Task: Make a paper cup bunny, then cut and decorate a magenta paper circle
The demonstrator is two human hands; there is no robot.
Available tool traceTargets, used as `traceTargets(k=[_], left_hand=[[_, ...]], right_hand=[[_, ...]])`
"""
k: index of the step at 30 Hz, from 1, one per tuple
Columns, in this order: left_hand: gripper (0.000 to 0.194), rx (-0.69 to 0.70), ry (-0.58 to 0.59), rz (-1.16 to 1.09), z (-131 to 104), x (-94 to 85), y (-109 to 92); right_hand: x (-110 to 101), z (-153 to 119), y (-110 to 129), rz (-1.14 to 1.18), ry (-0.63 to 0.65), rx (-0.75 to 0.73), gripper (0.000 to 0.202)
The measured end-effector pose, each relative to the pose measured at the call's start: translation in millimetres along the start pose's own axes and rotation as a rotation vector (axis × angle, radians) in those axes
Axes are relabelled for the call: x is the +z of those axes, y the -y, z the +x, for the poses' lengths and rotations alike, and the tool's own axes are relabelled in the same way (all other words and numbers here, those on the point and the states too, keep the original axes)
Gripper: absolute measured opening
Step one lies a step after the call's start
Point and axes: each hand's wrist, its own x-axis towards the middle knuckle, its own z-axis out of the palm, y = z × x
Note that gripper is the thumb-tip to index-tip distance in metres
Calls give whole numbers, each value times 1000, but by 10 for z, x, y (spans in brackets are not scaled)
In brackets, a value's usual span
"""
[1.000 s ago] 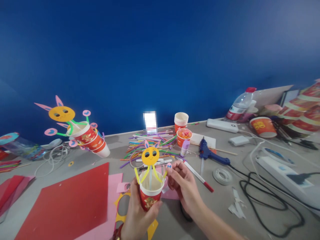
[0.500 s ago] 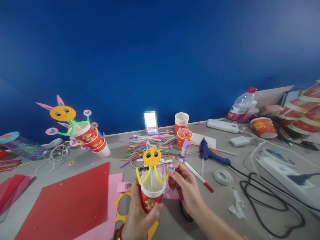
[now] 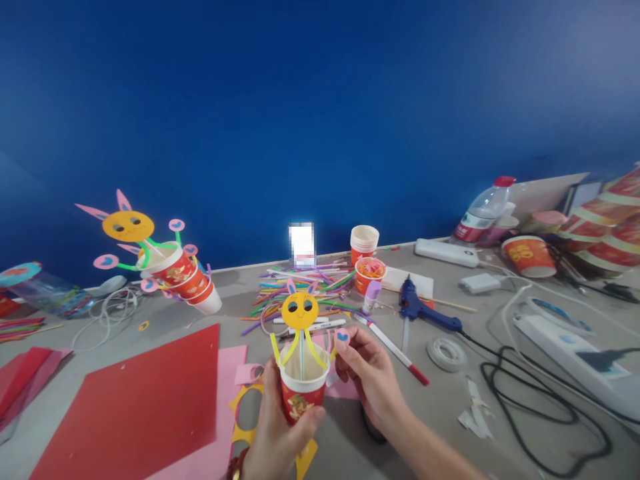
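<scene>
My left hand (image 3: 280, 420) is wrapped round a red paper cup (image 3: 304, 397) with a white rim, held upright above the table. Out of the cup rises a yellow paper bunny face (image 3: 300, 311) with pink ears, on a pale straw-like stick. Yellow pipe-cleaner arms (image 3: 274, 347) bend over the rim on both sides. Between thumb and fingers, my right hand (image 3: 367, 367) pinches a small pink paper disc (image 3: 342, 335) with a blue heart, at the end of the right yellow arm. The fingers partly cover that arm's tip.
A finished-looking bunny of stacked cups (image 3: 175, 270) stands at left, behind red paper (image 3: 145, 393). Colourful pipe cleaners (image 3: 300, 283) lie at the back. On the right are a blue glue gun (image 3: 425, 310), tape roll (image 3: 447, 353), black cable (image 3: 520, 400) and power strip (image 3: 575, 360).
The bunny face has tilted slightly to the left and lower with the cup. My right hand keeps its pinch on the pink disc at the arm's tip.
</scene>
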Motion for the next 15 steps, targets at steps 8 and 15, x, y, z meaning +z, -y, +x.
traceTargets(k=[8,15], left_hand=[[64,-29,31,-118,12,-4,-6],[65,-3,37,-57,19,-6,16]], right_hand=[[-14,0,-12,17,-10,4,27],[-11,9,-19,-16,-13,-3,27]])
